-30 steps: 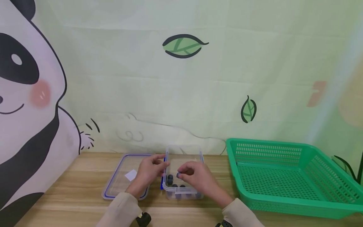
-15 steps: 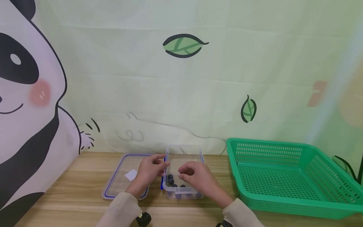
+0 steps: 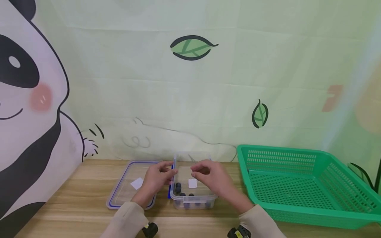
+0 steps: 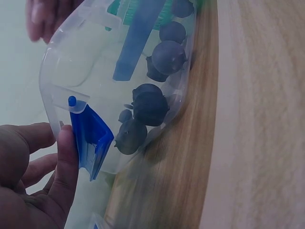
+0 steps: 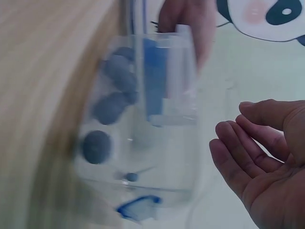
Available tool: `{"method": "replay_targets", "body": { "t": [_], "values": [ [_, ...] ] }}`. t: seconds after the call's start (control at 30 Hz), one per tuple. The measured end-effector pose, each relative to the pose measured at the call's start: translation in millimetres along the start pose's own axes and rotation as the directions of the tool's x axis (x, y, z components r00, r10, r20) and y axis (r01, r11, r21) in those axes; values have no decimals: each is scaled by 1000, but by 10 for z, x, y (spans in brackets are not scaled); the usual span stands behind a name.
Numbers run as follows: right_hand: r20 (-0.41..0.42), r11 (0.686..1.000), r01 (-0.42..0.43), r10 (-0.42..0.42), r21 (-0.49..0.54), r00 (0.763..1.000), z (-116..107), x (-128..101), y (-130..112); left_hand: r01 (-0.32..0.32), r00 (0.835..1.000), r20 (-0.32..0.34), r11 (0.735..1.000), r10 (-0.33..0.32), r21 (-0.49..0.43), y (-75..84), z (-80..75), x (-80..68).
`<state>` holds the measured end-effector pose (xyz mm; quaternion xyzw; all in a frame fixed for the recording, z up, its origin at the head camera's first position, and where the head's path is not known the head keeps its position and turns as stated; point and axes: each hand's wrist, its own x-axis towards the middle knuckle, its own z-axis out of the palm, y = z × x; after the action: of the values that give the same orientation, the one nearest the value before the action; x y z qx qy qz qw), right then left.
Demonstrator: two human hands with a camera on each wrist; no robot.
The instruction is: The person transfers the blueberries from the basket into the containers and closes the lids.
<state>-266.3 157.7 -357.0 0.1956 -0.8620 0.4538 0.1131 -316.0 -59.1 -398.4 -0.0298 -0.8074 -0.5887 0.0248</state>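
A clear plastic food box (image 3: 194,199) stands uncovered on the table, with several blueberries (image 3: 178,190) gathered at its near and left sides. My left hand (image 3: 158,177) holds the box's left rim between thumb and fingers, beside the blue side latch (image 4: 90,138). Over the right part of the box hovers my right hand (image 3: 212,175). Its fingers are loosely bent, and nothing shows between thumb and fingertips in the right wrist view. More blueberries (image 5: 96,147) appear there through the box wall, blurred.
Left of the box lies its clear lid (image 3: 120,188) with a blue seal and a white label. A green slotted basket (image 3: 248,188) takes up the right side of the wooden table (image 3: 77,198). Behind hangs a printed cloth (image 3: 134,82) with a panda.
The blueberry in my right fingers has been let go. That hand has then moved up and right, revealing a white square on the box floor. My left hand stays put.
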Motion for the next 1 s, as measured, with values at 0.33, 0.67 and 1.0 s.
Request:
{"method": "replay_targets", "body": {
  "t": [0.33,0.67,1.0],
  "values": [
    [-103,998,62,-62,-1,993,-343,-4,-180,-9,1000,-1,999,9,-31,-1,-11,1],
    [-163,998,59,-59,-5,985,-822,-79,-207,1,1000,3,1000,-1,-15,-1,-10,11],
    [-127,985,0,-22,-172,992,-1405,-147,-275,8,1000,2,1000,-8,-7,-9,-4,14]
  ]
}}
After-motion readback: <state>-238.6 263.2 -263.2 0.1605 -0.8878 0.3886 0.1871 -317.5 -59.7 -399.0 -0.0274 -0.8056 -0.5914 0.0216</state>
